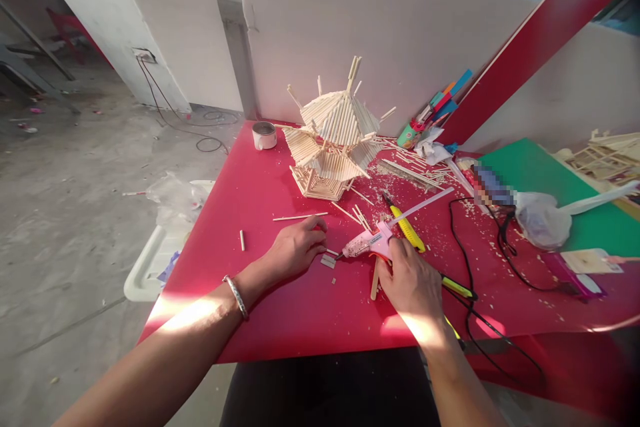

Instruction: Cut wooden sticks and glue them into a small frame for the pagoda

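My right hand [413, 277] is wrapped round the handle of a pink hot glue gun [367, 241], with a long translucent glue stick [423, 205] jutting from its back. The gun's nozzle points left, toward my left hand [301, 247]. That hand is closed in a pinch on a short thin wooden stick [332, 251], whose end shows close to the nozzle tip. Something red shows by its fingers, too hidden to name. Just below lies a small grey metal piece [328, 261]. Behind my hands stands a tiered pagoda-like model [335, 127] of wooden sticks.
A white cup [264, 136] stands at the table's back left. A yellow utility knife [407, 227] lies right of the gun, near loose sticks [410, 163] and shavings. Black cables [465, 253] run along the right side. A green board [530, 180] lies farther right.
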The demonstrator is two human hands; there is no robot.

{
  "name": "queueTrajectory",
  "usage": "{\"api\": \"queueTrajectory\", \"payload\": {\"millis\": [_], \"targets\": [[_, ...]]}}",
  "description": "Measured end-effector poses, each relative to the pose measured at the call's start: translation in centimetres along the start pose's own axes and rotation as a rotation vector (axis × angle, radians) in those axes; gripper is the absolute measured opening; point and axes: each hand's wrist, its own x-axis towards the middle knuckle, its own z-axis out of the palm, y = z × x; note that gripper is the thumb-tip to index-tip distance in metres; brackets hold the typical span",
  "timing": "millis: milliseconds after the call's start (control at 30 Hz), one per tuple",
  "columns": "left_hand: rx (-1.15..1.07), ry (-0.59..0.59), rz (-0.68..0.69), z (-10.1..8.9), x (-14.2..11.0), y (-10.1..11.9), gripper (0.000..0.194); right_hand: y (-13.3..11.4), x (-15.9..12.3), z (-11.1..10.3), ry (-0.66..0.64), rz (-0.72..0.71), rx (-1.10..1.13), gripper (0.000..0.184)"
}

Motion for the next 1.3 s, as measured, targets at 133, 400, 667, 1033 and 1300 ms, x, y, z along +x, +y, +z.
{"api": "queueTrajectory", "payload": {"millis": [133,400,667,1033,1300], "targets": [[-0.002,0.003,0.009,-0.1,0.0,0.0,0.017,0.1,-0.1,0.0,0.01,0.001,-0.002,0.009],[-0.009,0.006,0.028,0.1,-0.1,-0.4,0.016,0.5,-0.5,0.9,0.031,0.045,0.047,0.018],[-0.02,-0.001,0.046,0.0,-0.1,-0.4,0.02,8.6,-0.9,0.6,-0.015,0.368,0.099,0.037],[-0.082,-0.066,0.035,-0.9,0.0,-0.6,0.023,17.4,-0.3,3.7,-0.242,0.755,0.037,0.067],[-0.11,-0.054,0.041,-0.9,0.2,-1.4,0.024,16.7,-0.6,3.9,-0.102,0.703,-0.012,0.057]]}}
